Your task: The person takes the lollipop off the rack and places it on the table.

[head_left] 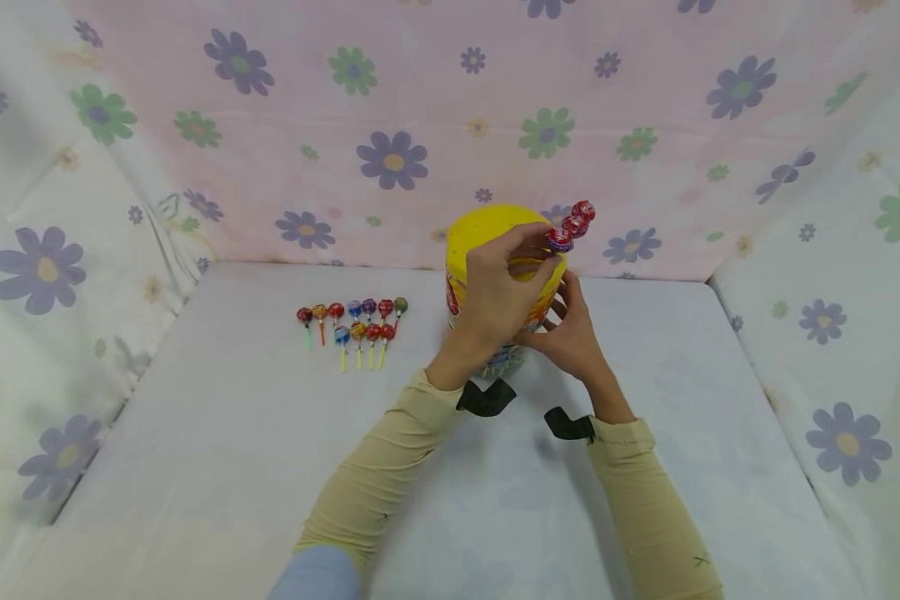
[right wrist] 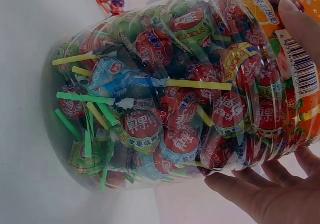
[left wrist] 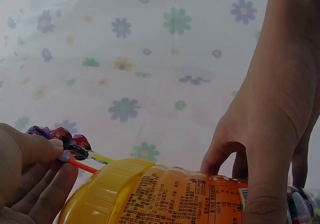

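A large clear plastic jar (right wrist: pixel 150 108) of wrapped lollipops stands upright on the table with its yellow lid (head_left: pixel 487 223) on. At the right edge of the lid my left hand (head_left: pixel 495 287) pinches a lollipop between thumb and fingers. Several red and purple lollipop heads (head_left: pixel 574 225) cluster there, and an orange stick (left wrist: pixel 82 166) and a yellow stick (left wrist: pixel 101 158) run toward the lid. Whether the sticks enter the lid is hidden. My right hand (head_left: pixel 570 337) grips the jar's right side around its orange label (left wrist: pixel 175 196), thumb near the barcode.
Left of the jar, several loose lollipops (head_left: pixel 372 332) lie in two rows on the white tabletop (head_left: pixel 270 467). Behind the table hangs a flowered cloth (head_left: pixel 435 92), with more flowered cloth at both sides. Dark straps (head_left: pixel 487 398) project from the wrists.
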`<state>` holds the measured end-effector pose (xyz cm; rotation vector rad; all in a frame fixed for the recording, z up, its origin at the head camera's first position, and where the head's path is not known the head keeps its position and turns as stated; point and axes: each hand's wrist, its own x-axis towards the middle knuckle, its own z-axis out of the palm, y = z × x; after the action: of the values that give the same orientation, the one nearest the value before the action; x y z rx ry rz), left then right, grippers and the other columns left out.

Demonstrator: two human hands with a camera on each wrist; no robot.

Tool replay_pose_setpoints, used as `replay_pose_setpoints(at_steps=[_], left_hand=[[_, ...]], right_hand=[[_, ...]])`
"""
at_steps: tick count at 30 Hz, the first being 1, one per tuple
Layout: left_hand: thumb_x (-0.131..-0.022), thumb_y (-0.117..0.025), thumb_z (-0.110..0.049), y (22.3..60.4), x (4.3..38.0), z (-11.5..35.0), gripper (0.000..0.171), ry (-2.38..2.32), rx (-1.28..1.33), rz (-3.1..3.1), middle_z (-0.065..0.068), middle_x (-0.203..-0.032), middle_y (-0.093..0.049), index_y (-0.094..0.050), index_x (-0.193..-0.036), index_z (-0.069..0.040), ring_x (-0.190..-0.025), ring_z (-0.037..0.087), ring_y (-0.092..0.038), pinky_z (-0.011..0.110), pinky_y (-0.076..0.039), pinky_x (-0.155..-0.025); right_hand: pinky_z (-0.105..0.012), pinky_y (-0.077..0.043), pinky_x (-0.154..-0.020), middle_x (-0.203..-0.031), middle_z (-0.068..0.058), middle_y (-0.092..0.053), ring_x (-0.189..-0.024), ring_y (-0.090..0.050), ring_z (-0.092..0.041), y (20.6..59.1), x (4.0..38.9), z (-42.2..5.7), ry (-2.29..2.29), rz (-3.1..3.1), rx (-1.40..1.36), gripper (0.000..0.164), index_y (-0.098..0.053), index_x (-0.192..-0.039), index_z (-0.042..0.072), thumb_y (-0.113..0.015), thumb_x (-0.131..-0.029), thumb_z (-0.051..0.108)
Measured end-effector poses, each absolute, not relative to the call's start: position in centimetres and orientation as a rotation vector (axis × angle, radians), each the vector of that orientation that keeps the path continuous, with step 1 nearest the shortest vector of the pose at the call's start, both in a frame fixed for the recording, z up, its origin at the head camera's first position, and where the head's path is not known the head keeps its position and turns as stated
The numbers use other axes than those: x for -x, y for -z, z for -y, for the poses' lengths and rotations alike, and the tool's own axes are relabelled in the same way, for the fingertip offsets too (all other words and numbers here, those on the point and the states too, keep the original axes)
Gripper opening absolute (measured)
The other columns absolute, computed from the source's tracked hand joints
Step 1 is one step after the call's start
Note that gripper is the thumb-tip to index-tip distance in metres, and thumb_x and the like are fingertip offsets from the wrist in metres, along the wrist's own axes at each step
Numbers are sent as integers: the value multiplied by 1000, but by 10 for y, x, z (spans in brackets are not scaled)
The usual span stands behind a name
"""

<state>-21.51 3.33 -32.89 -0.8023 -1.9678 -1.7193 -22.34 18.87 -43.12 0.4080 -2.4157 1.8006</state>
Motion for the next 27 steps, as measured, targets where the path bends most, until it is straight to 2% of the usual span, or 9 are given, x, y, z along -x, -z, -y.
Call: replay_pose_setpoints(at_steps=[9, 19, 27], left_hand=[[-92, -72, 2, 319, 212, -23, 35, 1859, 744, 1853, 21, -116, -72, -66, -126, 8, -101, 27, -73, 27, -61, -87], [-93, -70, 2, 317, 210, 30, 35, 1852, 742, 1915, 22, -115, -73, -66, -127, 7, -99, 29, -74, 33, -62, -84], [-91, -72, 1, 341, 215, 85, 31, 1761, 552, 1936, 21, -111, -74, -70, -122, 5, -91, 14, -73, 26, -62, -80]], right_hand=[[-61, -44, -109, -151, -13, -41, -143, -43, -39, 433, 224, -189, -1795, 2415, -410, 98, -26, -156, 19, -86, -79, 4], [-62, -44, -108, -154, -13, -39, -143, -42, -40, 432, 222, -186, -1790, 2434, -374, 101, -25, -156, 22, -87, -79, 6], [-64, -42, -109, -154, -10, -39, -143, -42, -39, 435, 222, -186, -1811, 2402, -412, 102, -24, -157, 24, -87, -79, 5]])
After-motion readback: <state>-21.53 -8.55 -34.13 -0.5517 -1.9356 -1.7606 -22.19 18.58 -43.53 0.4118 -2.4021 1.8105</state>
